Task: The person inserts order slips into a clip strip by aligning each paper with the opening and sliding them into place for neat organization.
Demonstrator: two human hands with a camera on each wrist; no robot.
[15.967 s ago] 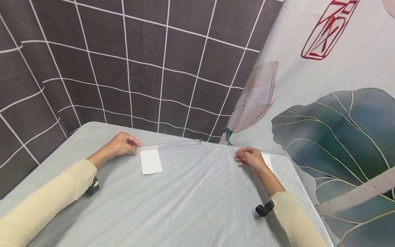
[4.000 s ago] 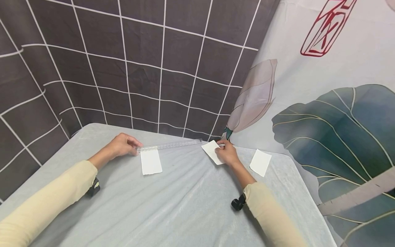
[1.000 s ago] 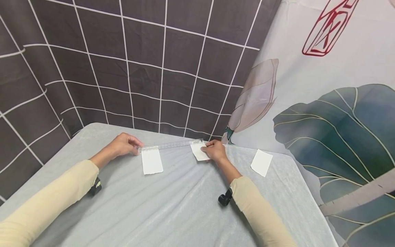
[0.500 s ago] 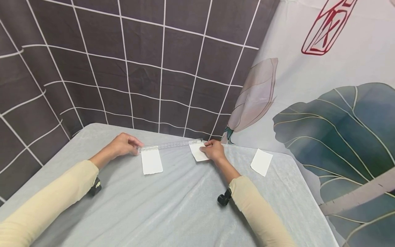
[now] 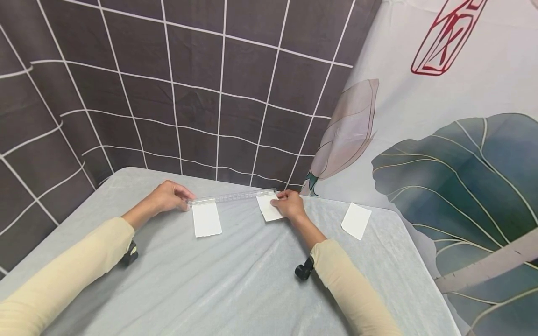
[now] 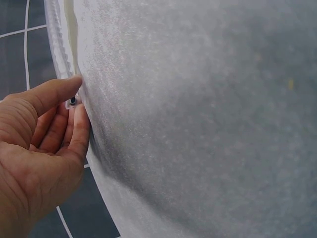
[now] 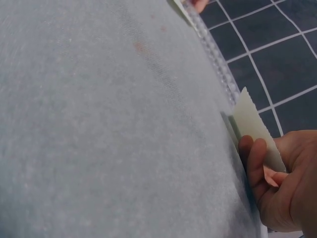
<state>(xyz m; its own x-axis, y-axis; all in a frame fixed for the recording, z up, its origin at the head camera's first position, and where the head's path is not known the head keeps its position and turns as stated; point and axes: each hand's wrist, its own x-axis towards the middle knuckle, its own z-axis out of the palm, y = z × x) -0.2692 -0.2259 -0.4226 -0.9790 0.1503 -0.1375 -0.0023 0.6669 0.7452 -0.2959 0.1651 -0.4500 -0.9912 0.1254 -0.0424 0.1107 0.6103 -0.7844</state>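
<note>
In the head view, my left hand (image 5: 168, 196) pinches the left end of a long clear plastic strip (image 5: 237, 196) near the table's far edge. In the left wrist view, thumb and fingers close on the strip's end (image 6: 72, 101), where a small dark spot shows. A white paper card (image 5: 207, 220) lies flat just below the strip near this hand. My right hand (image 5: 292, 205) pinches a second white card (image 5: 268, 208) by its right side; the card's top edge meets the strip's right end. In the right wrist view, this card (image 7: 250, 119) tilts up from the cloth.
A third white card (image 5: 356, 221) lies on the right part of the table, which a pale grey cloth (image 5: 235, 280) covers. Behind stands a dark curtain (image 5: 197, 107) with white grid lines. At right hangs a white sheet (image 5: 395, 84) with leaf prints.
Sixteen seconds ago my right hand was over the right card. It has since brought a card leftward to the strip's right end, shifting slightly left in the last second. My left hand stays put.
</note>
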